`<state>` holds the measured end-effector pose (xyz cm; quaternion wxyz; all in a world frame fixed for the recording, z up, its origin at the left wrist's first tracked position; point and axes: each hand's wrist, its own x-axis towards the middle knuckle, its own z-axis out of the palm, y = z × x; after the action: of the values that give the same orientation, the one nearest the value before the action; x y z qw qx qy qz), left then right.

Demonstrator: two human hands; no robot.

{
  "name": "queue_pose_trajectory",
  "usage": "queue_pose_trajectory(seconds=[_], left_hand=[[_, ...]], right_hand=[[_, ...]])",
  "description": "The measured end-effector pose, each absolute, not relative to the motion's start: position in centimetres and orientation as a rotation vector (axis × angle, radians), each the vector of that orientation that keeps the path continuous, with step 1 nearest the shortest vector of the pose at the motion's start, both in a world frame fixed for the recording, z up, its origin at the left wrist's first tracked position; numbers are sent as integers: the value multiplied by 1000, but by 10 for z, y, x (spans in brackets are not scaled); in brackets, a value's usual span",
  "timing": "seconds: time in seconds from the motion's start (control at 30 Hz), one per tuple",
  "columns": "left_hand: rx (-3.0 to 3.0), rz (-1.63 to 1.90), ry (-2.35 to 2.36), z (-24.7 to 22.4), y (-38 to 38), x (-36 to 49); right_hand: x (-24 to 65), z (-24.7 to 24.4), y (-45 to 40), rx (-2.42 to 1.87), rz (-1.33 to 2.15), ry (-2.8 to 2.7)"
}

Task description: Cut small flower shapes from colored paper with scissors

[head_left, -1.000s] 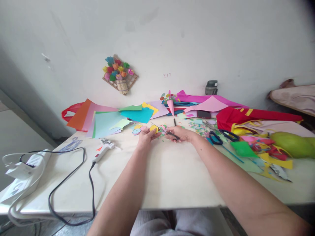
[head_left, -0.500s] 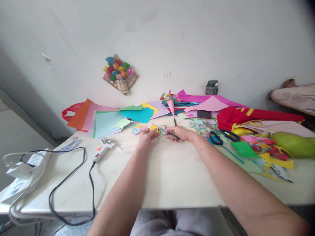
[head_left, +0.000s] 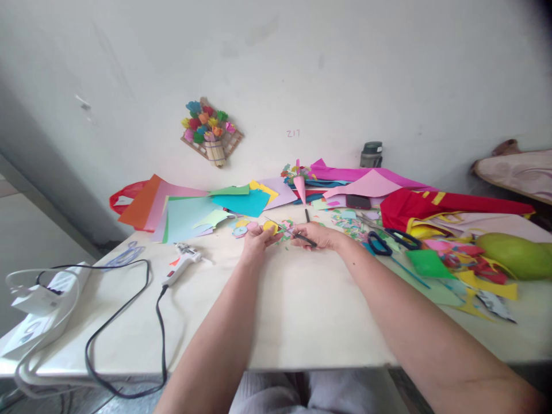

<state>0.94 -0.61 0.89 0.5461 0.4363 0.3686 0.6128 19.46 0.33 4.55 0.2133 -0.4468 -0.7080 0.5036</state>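
Between the fingers of my left hand (head_left: 257, 241) is a small yellow paper piece (head_left: 270, 227), roughly round. My right hand (head_left: 317, 236) is closed on a pair of scissors (head_left: 307, 238) with dark handles. Their blades point left and reach the edge of the yellow paper. Small round cut papers (head_left: 240, 230) in blue, yellow and pink lie just left of my left hand. Tiny paper scraps (head_left: 287, 225) are scattered behind and between my hands. A black pen-like stick (head_left: 307, 215) stands out behind my right hand.
Left are a white glue gun (head_left: 183, 269), its black cord and a power strip (head_left: 47, 299). Coloured sheets (head_left: 190, 215) line the back, with a pink paper cone (head_left: 299, 188). Right are blue-handled scissors (head_left: 379, 242), a phone (head_left: 357, 201), red cloth (head_left: 401, 210) and a green fruit-like object (head_left: 511, 253).
Almost nothing differs. The yellow paper has turned slightly in my left fingers at the scissor blades, and the whole view has shifted a touch.
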Motion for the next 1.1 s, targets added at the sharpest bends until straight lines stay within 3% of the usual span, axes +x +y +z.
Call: queue_pose_trajectory(seconds=[0.53, 1.1], left_hand=[[992, 1452, 818, 8, -5, 8], [997, 1462, 782, 7, -5, 7]], right_hand=[[196, 21, 26, -1002, 1471, -1909], [191, 43, 6, -1062, 1354, -1974]])
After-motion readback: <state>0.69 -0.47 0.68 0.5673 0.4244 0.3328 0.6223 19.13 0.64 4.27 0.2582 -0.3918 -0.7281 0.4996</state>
